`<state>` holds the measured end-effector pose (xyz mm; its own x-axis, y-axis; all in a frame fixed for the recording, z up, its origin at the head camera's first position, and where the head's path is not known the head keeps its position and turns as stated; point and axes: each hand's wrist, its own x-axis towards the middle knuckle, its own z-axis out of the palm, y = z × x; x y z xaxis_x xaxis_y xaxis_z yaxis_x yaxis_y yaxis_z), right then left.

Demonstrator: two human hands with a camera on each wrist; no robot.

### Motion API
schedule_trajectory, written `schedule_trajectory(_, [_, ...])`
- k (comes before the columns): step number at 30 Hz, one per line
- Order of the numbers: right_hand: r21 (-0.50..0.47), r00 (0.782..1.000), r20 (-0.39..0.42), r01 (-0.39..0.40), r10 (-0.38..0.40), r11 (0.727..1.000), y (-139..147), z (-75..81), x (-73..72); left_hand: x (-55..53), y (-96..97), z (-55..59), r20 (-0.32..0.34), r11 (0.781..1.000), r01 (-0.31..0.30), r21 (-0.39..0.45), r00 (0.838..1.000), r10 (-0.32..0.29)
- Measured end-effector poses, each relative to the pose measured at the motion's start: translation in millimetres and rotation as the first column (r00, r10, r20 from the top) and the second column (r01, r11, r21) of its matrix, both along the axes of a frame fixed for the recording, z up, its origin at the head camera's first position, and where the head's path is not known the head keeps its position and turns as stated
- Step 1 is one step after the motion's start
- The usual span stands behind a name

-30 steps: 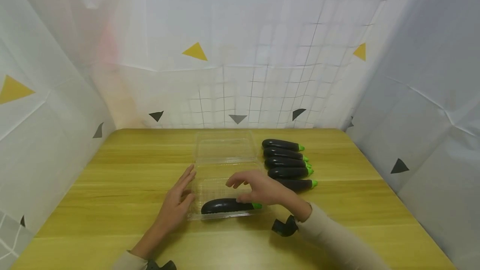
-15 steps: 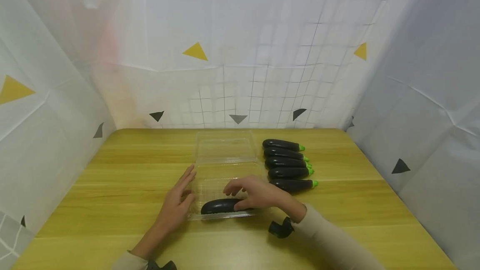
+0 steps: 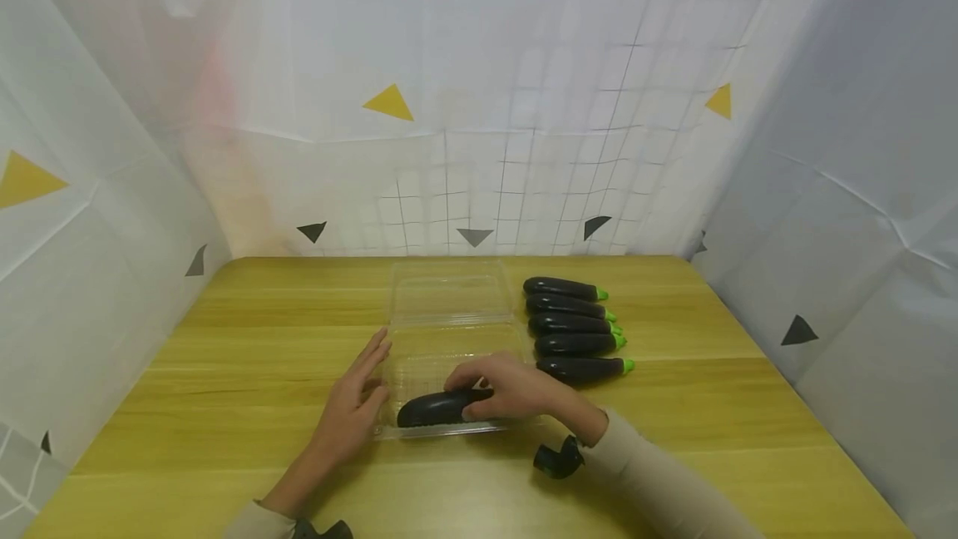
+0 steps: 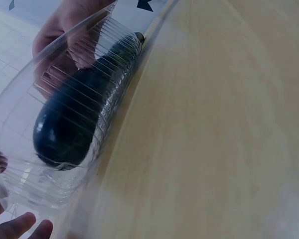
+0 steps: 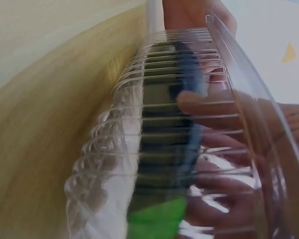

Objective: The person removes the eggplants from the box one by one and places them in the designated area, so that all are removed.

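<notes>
In the head view, a clear plastic clamshell container [image 3: 437, 368] stands on the table with its lid folded back. A dark eggplant [image 3: 432, 411] lies inside along the near wall. My right hand [image 3: 505, 388] reaches in and grips it, thumb on the near side and fingers over the far side. The hand covers the green stem end in the head view; the right wrist view shows the green tip [image 5: 157, 219] through the ribbed wall. My left hand [image 3: 350, 406] rests at the container's left side with its fingers fairly straight.
Several more eggplants [image 3: 572, 345] lie in a row right of the container, green ends to the right. The raised lid [image 3: 451, 296] extends behind the container. White sheeting [image 3: 479, 65] encloses the wooden table [image 3: 247, 373] at the back and sides.
My right hand has come down and closed around the eggplant in the container, which has shifted slightly left. The left hand stays where it was.
</notes>
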<state>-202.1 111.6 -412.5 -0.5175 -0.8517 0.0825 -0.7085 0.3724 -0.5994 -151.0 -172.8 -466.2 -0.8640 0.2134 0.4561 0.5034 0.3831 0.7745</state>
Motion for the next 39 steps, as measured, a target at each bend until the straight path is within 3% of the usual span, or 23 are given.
schedule_trajectory(7, [-0.062,0.998,-0.032,0.044,-0.046,0.997,1.5,-2.3,-0.8,-0.2,0.0,1.0,-0.015,1.000,0.010,0.029,1.000,-0.010])
schedule_trajectory(22, [-0.152,0.994,0.044,0.110,-0.104,0.982,3.6,4.7,2.5,-0.3,0.4,-0.8,-0.029,1.000,0.012,0.015,1.000,-0.011])
schedule_trajectory(29, [-0.170,0.990,0.022,0.143,-0.141,0.975,9.9,8.7,1.9,0.8,0.4,3.5,-0.023,0.999,0.023,0.042,0.999,-0.022])
schedule_trajectory(39, [-0.194,0.985,0.058,0.173,-0.165,0.966,18.6,14.1,2.2,0.0,0.1,1.1,-0.027,0.998,0.028,0.047,0.999,-0.026])
